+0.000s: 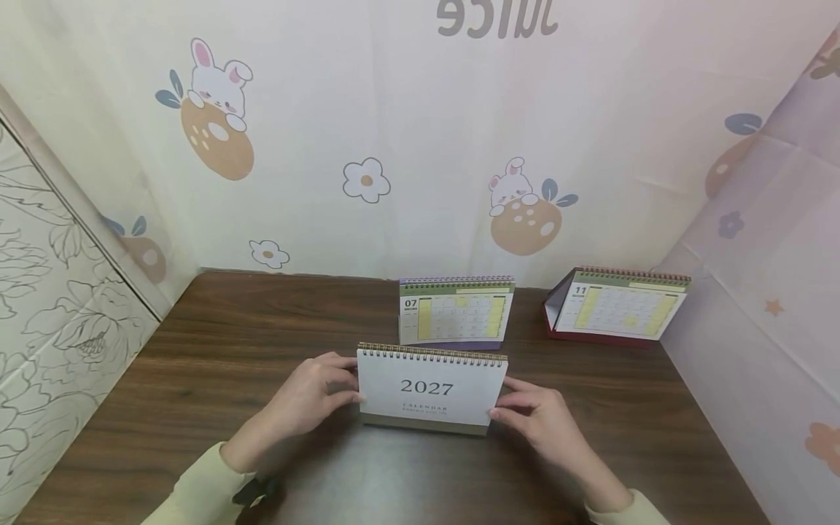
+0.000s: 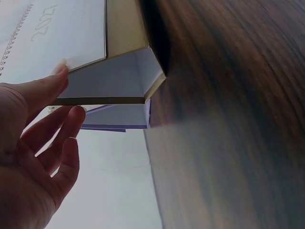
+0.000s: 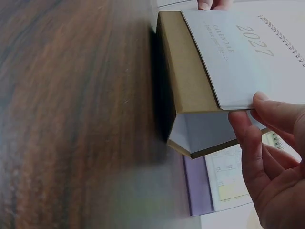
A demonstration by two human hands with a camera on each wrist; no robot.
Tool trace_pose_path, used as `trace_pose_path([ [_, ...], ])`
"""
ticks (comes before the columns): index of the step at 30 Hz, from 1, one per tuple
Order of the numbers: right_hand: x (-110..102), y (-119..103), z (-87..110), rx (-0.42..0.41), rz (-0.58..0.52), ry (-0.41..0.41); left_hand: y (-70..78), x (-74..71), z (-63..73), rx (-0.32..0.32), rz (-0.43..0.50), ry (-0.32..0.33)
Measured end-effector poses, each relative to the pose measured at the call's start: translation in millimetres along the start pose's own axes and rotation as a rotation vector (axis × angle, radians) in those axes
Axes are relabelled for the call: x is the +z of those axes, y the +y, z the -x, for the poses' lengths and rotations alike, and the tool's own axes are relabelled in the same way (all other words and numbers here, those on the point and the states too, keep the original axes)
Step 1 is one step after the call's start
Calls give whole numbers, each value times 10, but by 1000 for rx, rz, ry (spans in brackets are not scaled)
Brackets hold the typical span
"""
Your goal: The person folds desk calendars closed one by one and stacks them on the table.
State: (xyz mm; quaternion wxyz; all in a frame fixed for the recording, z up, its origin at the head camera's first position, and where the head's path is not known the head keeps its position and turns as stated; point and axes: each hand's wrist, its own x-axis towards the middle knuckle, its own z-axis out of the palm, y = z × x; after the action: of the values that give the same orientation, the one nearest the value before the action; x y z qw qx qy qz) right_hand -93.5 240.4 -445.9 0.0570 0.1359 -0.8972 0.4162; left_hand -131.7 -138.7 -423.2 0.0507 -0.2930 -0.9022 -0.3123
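Observation:
A white desk calendar [image 1: 429, 386] with "2027" on its cover, a brown base and a spiral along the top stands upright between both hands. My left hand [image 1: 308, 397] grips its left side, thumb on the cover and fingers at the back panel. At the opposite side my right hand [image 1: 541, 419] pinches the cover edge, with the thumb in front and a fingertip just inside the open end [image 3: 209, 129]. Whether the base touches the table cannot be told. Close behind is a purple-based calendar [image 1: 456, 313] showing "07", partly hidden by the white one.
A red-based calendar [image 1: 623, 305] showing "11" stands at the back right of the dark wooden table [image 1: 216, 343]. Behind runs a pale curtain [image 1: 315, 109] with rabbit prints. A small dark object [image 1: 252, 491] is by the left sleeve [image 1: 203, 488].

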Motion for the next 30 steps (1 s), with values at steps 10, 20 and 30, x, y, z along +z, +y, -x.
trace_pose_path([
  [10,-75,-129,47,-8,-14,23,97,-85,6,8,33,3],
  [20,-93,-211,62,53,-83,24,88,-81,17,-32,215,34],
  [30,-30,-225,38,111,-99,56,34,-18,30,-180,302,41],
])
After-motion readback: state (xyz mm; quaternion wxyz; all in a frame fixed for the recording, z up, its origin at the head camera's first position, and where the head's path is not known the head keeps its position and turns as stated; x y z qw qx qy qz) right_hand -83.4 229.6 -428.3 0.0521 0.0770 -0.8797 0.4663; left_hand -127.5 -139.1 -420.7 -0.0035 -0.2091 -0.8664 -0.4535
